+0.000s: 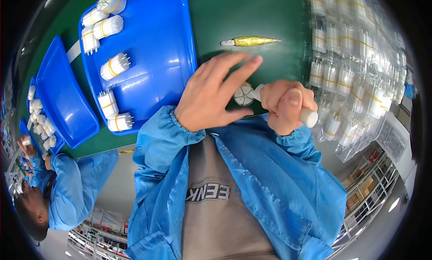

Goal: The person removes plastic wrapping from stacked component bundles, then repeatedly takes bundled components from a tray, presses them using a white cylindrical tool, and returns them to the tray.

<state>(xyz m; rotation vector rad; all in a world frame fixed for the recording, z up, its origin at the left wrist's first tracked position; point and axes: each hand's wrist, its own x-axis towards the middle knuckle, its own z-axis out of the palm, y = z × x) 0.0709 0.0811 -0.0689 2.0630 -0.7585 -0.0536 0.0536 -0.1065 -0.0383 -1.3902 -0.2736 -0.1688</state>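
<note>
My right hand (288, 102) is wrapped round a white rod-like thing (308, 118), whose thick rounded end sticks out on the right. Its slimmer end points left at a round white part (244, 96) with a spoked face, and I cannot tell if they touch. Over the green mat, my left hand (216, 91) is open with thumb and fingers apart, left of that round part and partly over it. Beyond the hands lies a slim yellow tapered thing (255, 41) with a whitish end.
A blue tray (153, 48) on the left holds several white pronged cylinders (115, 66) with yellow bands. Clear plastic packs (346, 80) of similar cylinders fill the right side. Farther left are another blue tray (67, 98) and a co-worker (76, 183) in blue.
</note>
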